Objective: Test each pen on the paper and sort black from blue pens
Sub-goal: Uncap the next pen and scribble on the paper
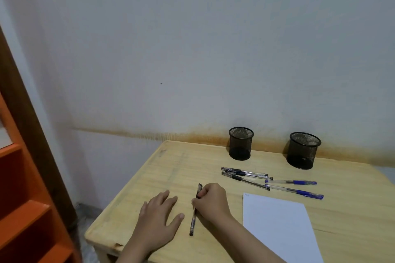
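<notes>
A black-capped pen (193, 220) lies on the wooden table, and my right hand (210, 199) grips its upper part with curled fingers. To the pen's left, my left hand (159, 218) lies flat on the table with its fingers spread. A white sheet of paper (277, 226) lies to the right of my right forearm, with a small mark at its top left corner. Beyond the paper lie three dark pens (245, 174) in a bunch and two blue pens (294, 187).
Two black mesh pen cups stand at the table's back by the wall, one (240, 143) at centre and one (303, 150) further right. The wooden table (149, 177) ends at left; an orange shelf unit (25, 209) stands beside it.
</notes>
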`<action>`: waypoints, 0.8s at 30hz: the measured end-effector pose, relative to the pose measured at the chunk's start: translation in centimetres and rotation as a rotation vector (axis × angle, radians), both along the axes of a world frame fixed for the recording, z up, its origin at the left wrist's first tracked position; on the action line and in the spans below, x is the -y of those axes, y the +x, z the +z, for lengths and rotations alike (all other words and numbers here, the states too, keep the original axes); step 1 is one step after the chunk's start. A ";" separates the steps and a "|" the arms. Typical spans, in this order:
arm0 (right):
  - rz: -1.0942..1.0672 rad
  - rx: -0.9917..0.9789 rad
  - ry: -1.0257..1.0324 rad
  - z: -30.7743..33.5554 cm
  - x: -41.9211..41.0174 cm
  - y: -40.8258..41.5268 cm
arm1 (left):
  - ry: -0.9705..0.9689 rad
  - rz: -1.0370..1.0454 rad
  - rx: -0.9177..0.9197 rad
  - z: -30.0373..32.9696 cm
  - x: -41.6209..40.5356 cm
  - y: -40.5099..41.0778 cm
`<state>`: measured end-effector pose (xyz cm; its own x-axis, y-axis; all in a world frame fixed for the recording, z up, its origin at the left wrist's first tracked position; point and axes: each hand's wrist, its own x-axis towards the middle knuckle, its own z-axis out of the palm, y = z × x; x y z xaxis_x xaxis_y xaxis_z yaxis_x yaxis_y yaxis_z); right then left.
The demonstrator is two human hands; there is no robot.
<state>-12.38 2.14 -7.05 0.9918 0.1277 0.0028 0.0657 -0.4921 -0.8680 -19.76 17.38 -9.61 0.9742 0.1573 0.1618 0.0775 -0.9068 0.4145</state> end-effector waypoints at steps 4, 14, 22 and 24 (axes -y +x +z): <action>-0.034 0.013 0.089 -0.2 0.3 0.0 | -0.018 -0.010 0.014 -0.2 0.0 0.0; -0.200 0.304 -0.553 1.9 8.9 6.6 | -0.013 -0.007 0.005 -0.2 -0.1 0.0; -0.176 0.275 -0.769 1.1 10.7 8.4 | -0.012 0.004 0.013 0.0 0.1 0.0; -0.163 0.328 -0.771 1.1 10.8 8.2 | -0.018 0.003 0.012 0.1 0.1 0.0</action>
